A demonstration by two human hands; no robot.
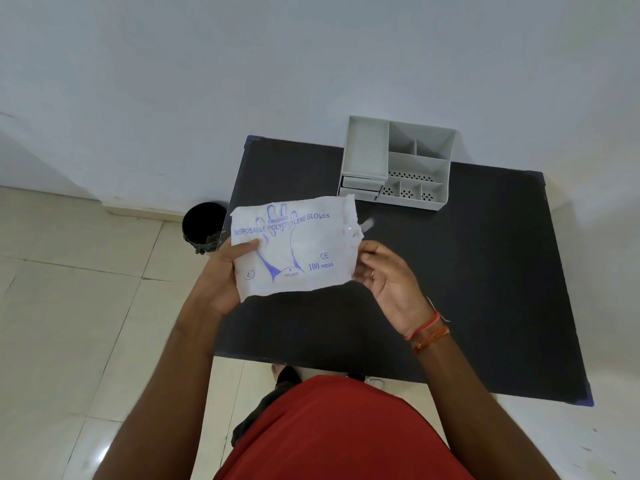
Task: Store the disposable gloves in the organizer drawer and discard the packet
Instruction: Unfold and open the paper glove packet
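Both grips, left hand (221, 271) and right hand (384, 271), held the packet (294, 251) by its ends. Opening step; next, extract gloves toward the organizer (398, 164) beyond.

White blue-printed glove packet (294, 247) held flat above the table, grey organizer (398, 164) beyond it.

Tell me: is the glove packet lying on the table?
No, both hands, left and right, hold the packet up above the table.

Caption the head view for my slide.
Both hands hold a white printed glove packet above a black table.
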